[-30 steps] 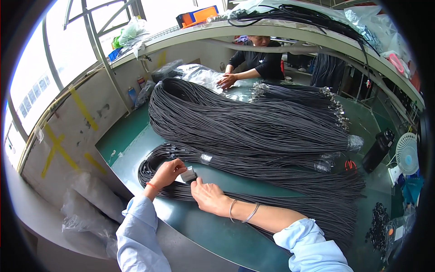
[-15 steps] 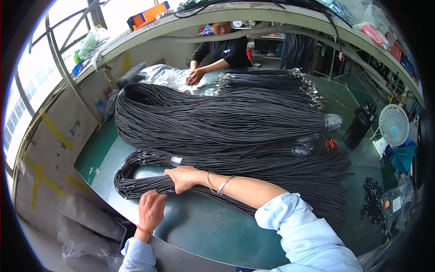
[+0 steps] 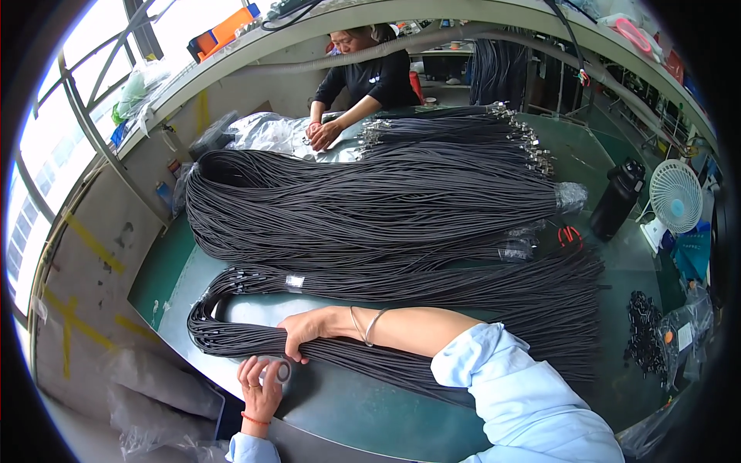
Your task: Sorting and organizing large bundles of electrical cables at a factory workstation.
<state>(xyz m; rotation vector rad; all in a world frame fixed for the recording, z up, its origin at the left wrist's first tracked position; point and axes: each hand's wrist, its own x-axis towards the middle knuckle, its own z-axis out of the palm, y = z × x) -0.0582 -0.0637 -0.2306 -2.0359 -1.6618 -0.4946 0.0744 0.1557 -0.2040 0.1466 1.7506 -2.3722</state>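
Centrally, clear wrap [image 3: 294, 282] around black cords [image 3: 401, 279]

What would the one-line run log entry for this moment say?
left hand: on tape roll at table edge | right hand: gripping black cord bundle | green table | co-worker opposite

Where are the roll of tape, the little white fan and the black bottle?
roll of tape [image 3: 276, 372], head view, on its upper rim beside the fingers.
white fan [image 3: 674, 196], head view, middle of its round grille.
black bottle [image 3: 615, 204], head view, middle of its body.
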